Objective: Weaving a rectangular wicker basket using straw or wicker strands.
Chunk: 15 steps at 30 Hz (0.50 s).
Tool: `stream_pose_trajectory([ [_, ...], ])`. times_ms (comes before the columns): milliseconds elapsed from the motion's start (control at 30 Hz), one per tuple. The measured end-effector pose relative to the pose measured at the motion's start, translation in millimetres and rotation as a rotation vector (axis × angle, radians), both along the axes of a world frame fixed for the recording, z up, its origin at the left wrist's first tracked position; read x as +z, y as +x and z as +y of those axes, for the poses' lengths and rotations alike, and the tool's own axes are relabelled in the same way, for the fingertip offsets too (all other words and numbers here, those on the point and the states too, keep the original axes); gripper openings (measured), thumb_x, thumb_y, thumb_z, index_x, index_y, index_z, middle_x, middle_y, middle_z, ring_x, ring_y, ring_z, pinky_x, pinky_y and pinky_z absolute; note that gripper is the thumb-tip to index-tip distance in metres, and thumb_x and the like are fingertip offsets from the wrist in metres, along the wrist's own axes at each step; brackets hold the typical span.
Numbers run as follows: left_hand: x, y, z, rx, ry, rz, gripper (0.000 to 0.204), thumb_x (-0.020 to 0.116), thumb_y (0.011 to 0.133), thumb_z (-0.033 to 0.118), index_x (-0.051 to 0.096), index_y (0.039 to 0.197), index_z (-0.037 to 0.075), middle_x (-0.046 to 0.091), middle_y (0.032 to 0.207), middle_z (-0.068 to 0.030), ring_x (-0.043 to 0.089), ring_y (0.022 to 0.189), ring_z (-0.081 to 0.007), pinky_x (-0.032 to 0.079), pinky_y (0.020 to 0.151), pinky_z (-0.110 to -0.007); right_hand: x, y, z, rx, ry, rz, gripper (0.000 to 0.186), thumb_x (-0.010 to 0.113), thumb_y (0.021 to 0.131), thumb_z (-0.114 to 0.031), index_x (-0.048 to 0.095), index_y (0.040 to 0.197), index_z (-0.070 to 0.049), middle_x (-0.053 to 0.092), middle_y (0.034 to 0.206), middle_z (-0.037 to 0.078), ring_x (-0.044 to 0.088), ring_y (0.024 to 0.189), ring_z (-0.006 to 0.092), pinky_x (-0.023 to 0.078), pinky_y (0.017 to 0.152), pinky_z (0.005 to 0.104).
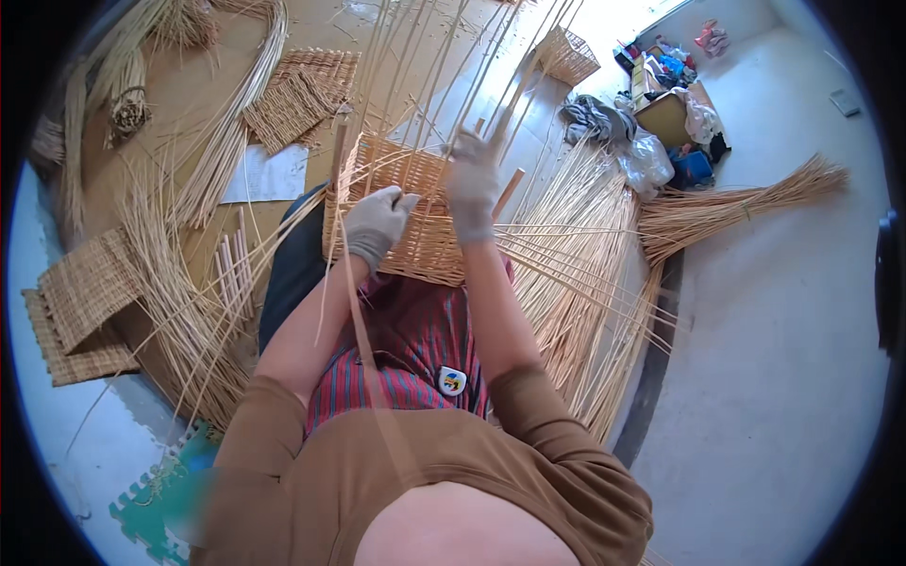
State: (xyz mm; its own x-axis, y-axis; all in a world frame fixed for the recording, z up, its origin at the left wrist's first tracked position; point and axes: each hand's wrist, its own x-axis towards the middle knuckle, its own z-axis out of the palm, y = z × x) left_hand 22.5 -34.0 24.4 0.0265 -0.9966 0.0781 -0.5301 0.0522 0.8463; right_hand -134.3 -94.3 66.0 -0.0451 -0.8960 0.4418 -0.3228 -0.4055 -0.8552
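A rectangular wicker basket [420,248], partly woven, rests on my lap with long upright stakes [444,71] rising from its walls. My left hand [376,224], in a pale grey glove, is closed at the near wall, pinching a thin wicker strand. My right hand [472,184], gloved alike, is raised at the basket's right side among the stakes. Motion smears its fingers, so what they hold is unclear. Loose wicker ends [590,283] stick out to the right, below my right hand. Wooden sticks stand at the basket's corners.
Bundles of wicker rods [576,321] spread over the floor at right, with a tied bundle [755,208] beyond. Woven panels [94,283] lie at left and more woven pieces [288,108] farther back. Another basket [566,57] stands far off. Bags and cloth [651,123] sit by the wall.
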Motion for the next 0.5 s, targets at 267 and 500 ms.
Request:
stream_pose_trajectory([
  [267, -1.3, -44.5, 40.1, -0.258, -0.261, -0.385, 0.077, 0.070, 0.086, 0.013, 0.038, 0.154, 0.030, 0.054, 0.125, -0.0152, 0.067, 0.088, -0.0330, 0.057, 0.074, -0.046, 1.4, -37.0, 69.0, -0.487, -0.463, 0.637, 0.037, 0.061, 0.099, -0.011, 0.058, 0.136, -0.009, 0.067, 0.122, 0.020, 0.069, 0.103, 0.0247, 0.054, 0.089, 0.0372],
  [500, -16.4, -62.7, 34.3, -0.204, -0.316, -0.702, 0.065, 0.057, 0.091, 0.008, 0.047, 0.147, 0.039, 0.054, 0.105, -0.0121, 0.065, 0.061, -0.0264, 0.055, 0.052, -0.042, 4.1, -98.4, 61.7, -0.334, 0.089, -0.405, 0.042, 0.042, 0.103, -0.004, 0.046, 0.144, -0.013, 0.045, 0.078, -0.001, 0.054, 0.068, 0.0099, 0.062, 0.071, 0.0360],
])
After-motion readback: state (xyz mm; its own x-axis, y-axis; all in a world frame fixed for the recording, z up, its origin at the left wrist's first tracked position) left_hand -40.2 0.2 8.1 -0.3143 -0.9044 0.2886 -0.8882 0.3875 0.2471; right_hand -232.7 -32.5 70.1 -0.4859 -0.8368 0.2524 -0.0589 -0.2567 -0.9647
